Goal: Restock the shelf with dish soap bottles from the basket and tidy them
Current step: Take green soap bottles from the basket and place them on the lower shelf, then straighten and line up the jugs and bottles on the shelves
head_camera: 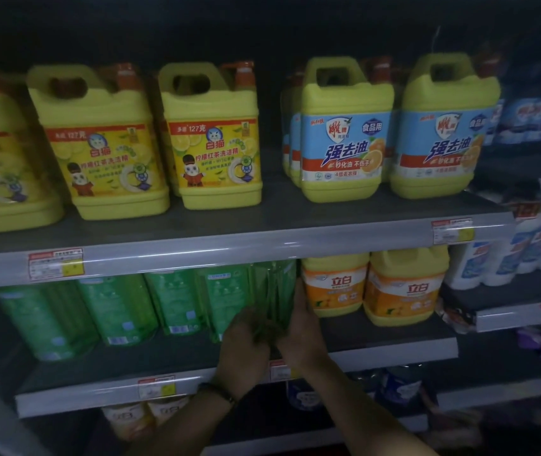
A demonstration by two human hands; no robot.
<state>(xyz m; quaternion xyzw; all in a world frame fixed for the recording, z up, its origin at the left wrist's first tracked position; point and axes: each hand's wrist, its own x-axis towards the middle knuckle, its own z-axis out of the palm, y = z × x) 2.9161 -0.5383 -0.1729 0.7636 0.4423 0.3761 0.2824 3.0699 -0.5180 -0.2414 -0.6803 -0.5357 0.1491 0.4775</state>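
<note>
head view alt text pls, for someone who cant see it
The left hand and right hand hold a green bottle on the middle shelf, at the right end of a row of green bottles beside orange-labelled yellow jugs. The shelf above carries yellow-labelled jugs and blue-labelled jugs, all with handles.

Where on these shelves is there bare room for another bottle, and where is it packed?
Upper shelf: bare gap between the cat-label jugs and the blue-label jugs. Middle shelf: bare front strip before the green bottles. Packed where left hand and right hand hold a green bottle beside the orange-label jugs.
</note>
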